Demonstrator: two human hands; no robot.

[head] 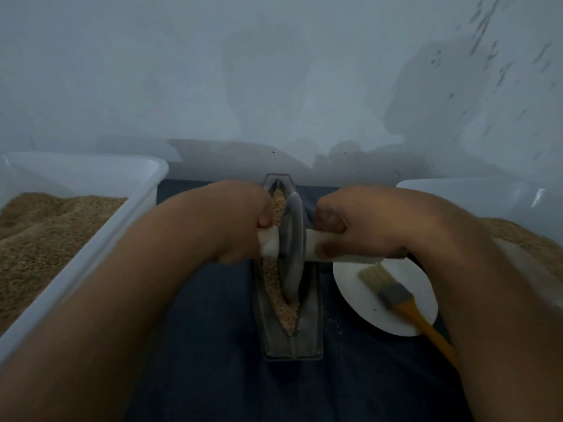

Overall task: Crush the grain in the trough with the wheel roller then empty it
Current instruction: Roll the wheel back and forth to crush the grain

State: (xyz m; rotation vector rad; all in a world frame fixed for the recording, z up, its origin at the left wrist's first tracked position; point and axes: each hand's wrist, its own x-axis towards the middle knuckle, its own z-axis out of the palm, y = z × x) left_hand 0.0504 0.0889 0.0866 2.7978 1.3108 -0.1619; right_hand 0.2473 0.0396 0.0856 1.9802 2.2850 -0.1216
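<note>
The scene is viewed from one head-worn camera, aimed forward and down, close over the trough (289,300).

You will find no readable text, label, brand, number or sign anywhere in this head view. The surfaces that show carry no lettering you could read. The picture is dim and soft, so any fine marking would be too blurred to make out.
</note>
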